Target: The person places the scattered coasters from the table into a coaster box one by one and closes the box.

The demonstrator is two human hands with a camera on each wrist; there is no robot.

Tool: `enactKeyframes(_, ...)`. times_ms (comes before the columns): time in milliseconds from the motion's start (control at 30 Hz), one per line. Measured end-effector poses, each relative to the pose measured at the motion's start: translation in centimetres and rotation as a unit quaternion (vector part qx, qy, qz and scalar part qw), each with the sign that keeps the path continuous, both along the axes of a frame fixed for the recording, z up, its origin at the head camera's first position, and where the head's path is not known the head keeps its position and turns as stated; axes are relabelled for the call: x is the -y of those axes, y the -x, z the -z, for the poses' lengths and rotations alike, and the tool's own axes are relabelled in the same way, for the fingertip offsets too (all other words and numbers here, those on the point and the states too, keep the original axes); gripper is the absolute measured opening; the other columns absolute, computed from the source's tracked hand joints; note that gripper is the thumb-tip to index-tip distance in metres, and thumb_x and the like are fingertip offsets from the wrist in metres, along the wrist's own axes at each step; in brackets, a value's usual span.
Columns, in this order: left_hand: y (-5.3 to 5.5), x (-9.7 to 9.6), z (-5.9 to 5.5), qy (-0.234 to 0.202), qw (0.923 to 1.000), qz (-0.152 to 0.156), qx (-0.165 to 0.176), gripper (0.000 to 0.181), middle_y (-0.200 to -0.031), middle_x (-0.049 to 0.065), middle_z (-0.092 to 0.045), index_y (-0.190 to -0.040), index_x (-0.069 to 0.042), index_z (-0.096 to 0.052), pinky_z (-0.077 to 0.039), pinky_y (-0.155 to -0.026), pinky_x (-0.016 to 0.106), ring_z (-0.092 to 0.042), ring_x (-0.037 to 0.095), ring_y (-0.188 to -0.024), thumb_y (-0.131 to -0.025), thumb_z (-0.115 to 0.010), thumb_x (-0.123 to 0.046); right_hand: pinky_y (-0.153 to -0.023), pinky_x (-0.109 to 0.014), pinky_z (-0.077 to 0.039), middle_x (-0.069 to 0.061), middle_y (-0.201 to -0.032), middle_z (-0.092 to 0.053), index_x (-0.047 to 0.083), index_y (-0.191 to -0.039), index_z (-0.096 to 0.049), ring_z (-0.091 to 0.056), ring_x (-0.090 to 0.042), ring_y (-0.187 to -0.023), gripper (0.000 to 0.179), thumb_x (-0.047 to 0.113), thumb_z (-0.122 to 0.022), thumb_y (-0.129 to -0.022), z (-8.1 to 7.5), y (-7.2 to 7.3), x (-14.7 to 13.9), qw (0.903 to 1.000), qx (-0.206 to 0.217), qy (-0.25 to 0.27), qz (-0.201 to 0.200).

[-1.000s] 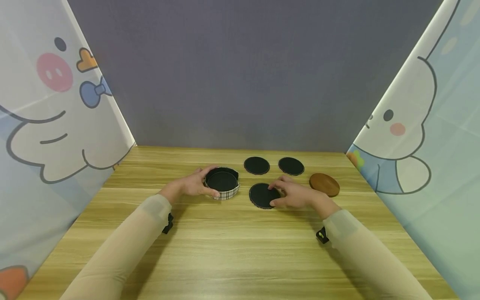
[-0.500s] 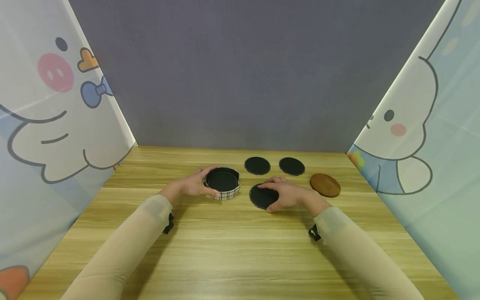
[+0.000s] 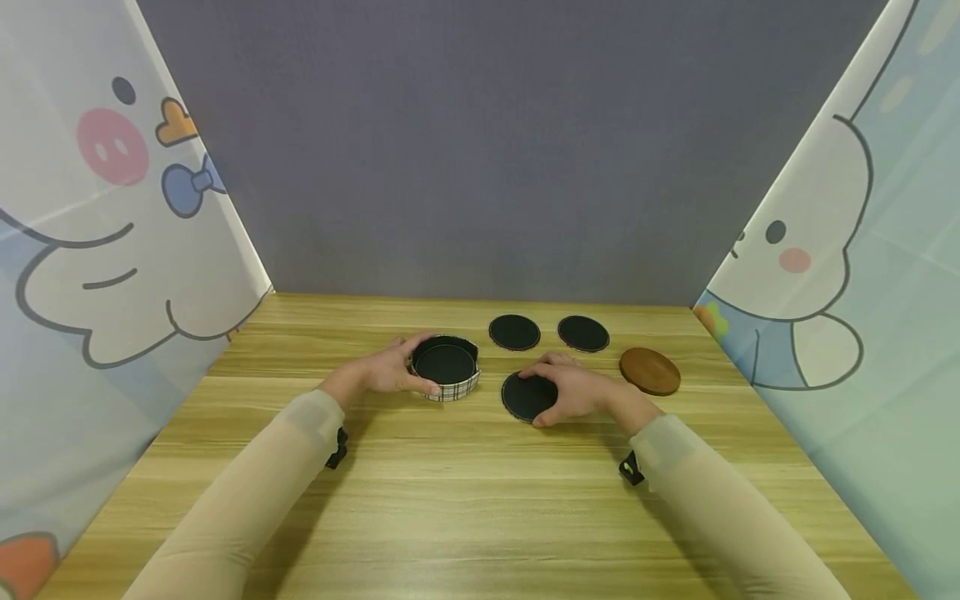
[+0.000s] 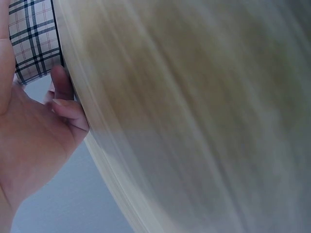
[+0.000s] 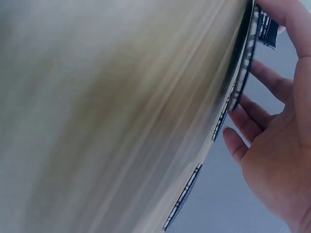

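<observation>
My left hand (image 3: 386, 368) grips the left side of a round coaster holder (image 3: 456, 390) with a black inside and a plaid outer wall. In the left wrist view the plaid wall (image 4: 36, 41) shows beside the curled fingers. To the right of it, my right hand (image 3: 576, 390) pinches a black round coaster (image 3: 525, 398) by its rim, thumb on the near side and fingers on the far side. The right wrist view shows this coaster's patterned edge (image 5: 245, 60) between thumb and fingers, tilted and close over the table.
Two more black round coasters (image 3: 514, 332) (image 3: 583, 333) lie flat toward the back of the wood-grain table (image 3: 450, 508). Right of my right hand lies a brown wooden disc (image 3: 649, 371). A grey panel (image 3: 480, 150) stands behind, with cartoon-printed sheets along both sides.
My right hand has moved left over the near coaster and taken its rim; the coaster has shifted slightly toward me. The left hand and the holder have stayed in place.
</observation>
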State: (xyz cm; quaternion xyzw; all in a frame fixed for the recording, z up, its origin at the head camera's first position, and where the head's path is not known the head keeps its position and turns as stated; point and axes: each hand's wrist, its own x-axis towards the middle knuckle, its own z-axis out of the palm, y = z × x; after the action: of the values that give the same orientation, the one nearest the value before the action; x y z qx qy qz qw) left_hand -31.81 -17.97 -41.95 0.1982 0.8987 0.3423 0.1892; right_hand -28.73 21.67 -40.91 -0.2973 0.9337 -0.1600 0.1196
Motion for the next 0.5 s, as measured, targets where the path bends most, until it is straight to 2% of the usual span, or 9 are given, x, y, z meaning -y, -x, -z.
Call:
enactKeyframes(133,-0.04,0.03,-0.01,-0.001,1.0000,-0.001,0.003,0.126,-0.178,0.035,0.001,-0.177,-0.034,-0.013,-0.022,-0.124,0.081,-0.015,0.061,-0.163,-0.084,-0.092,-0.061,-0.115,-0.063,-0.042,-0.011,-0.150,-0.052,0.027,-0.157,-0.061,-0.045,-0.037,-0.139,0.084,0.051,-0.091,-0.082,-0.11,-0.05,0.02,0.9997,-0.011,0.017,0.011)
enactKeyframes(233,-0.07,0.04,-0.01,0.000,1.0000,-0.002,0.003,0.126,-0.178,0.035,0.000,-0.177,-0.035,-0.012,-0.022,-0.124,0.081,-0.016,0.061,-0.163,-0.084,-0.092,-0.061,-0.118,-0.067,-0.037,-0.013,-0.151,-0.051,0.027,-0.157,-0.061,-0.042,-0.040,-0.143,0.085,0.052,-0.090,-0.082,-0.26,0.01,0.13,0.9992,-0.023,0.030,0.016)
enactKeyframes(367,-0.09,0.01,0.06,0.002,1.0000,-0.001,0.001,0.125,-0.178,0.035,-0.001,-0.178,-0.035,-0.012,-0.023,-0.124,0.082,-0.018,0.061,-0.162,-0.084,-0.091,-0.062,-0.119,-0.068,-0.030,-0.015,-0.153,-0.050,0.026,-0.159,-0.060,-0.039,-0.043,-0.146,0.084,0.052,-0.088,-0.084,-0.42,0.22,0.42,0.9979,-0.046,0.042,0.015)
enactKeyframes(500,-0.25,-0.06,-0.08,0.006,1.0000,-0.001,-0.003,0.126,-0.178,0.034,0.000,-0.178,-0.035,-0.012,-0.023,-0.123,0.082,-0.014,0.061,-0.164,-0.084,-0.091,-0.062,-0.117,-0.066,-0.029,-0.015,-0.151,-0.050,0.026,-0.159,-0.059,-0.040,-0.041,-0.144,0.082,0.051,-0.087,-0.086,-0.60,0.29,0.90,0.9962,-0.070,0.050,0.016)
